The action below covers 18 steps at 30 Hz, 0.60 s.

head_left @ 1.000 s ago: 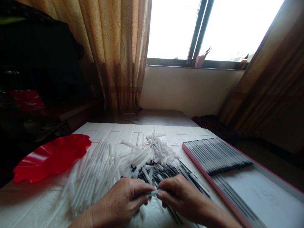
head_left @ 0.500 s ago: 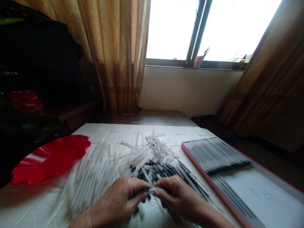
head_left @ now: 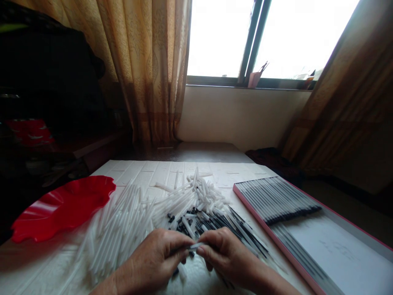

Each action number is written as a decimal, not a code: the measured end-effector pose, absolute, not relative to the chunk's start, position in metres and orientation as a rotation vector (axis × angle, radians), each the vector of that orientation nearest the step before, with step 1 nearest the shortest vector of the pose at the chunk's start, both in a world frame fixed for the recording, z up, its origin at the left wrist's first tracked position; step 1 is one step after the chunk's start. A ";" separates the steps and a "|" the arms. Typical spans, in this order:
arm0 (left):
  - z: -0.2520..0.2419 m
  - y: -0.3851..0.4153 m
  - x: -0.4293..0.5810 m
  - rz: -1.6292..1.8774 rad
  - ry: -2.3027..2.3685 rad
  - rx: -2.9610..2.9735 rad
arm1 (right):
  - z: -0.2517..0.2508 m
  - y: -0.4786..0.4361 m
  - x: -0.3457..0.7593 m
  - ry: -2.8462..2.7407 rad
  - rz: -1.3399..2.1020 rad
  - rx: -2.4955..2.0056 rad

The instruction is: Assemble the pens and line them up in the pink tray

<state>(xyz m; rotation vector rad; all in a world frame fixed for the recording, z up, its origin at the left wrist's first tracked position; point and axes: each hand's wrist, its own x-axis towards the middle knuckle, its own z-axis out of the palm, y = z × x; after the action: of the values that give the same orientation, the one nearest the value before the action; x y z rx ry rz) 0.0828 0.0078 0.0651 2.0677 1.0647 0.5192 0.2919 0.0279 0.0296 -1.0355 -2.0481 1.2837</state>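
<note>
My left hand [head_left: 156, 256] and my right hand [head_left: 230, 254] meet low in the middle, thumbs and fingertips pinched on a slim pale pen [head_left: 195, 246]. Only a short stretch of it shows between the fingers; its ends are hidden. Just beyond my fingers are small black plugs [head_left: 171, 217] and dark pen refills [head_left: 242, 231], fanned out to the right. Clear white pen barrels [head_left: 112, 241] lie in a bundle left of my left hand. Short white caps [head_left: 208, 194] are heaped behind the plugs.
A pink-edged box [head_left: 251, 207] at the right holds rows of pens [head_left: 276, 198]. On the left sits a red wavy-rimmed tray [head_left: 64, 209]. White brick-patterned sheeting [head_left: 139, 168] covers the table. A curtain [head_left: 147, 73] and a window stand behind.
The view has shifted very slightly. Both hands keep their pinch on the pen, in nearly the same place.
</note>
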 end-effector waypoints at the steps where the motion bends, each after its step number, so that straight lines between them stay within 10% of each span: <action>1: 0.065 0.008 0.083 0.522 1.067 2.062 | 0.030 0.028 0.291 -2.049 1.274 -1.039; 18: 0.056 0.010 0.081 0.604 1.191 2.184 | 0.050 0.037 0.301 -2.066 0.938 -1.064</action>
<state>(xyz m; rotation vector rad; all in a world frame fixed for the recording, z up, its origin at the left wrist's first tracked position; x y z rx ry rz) 0.0811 0.0103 0.0565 2.1837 1.1913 0.6037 0.3005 0.0367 0.0497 -1.0640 -2.0660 0.9383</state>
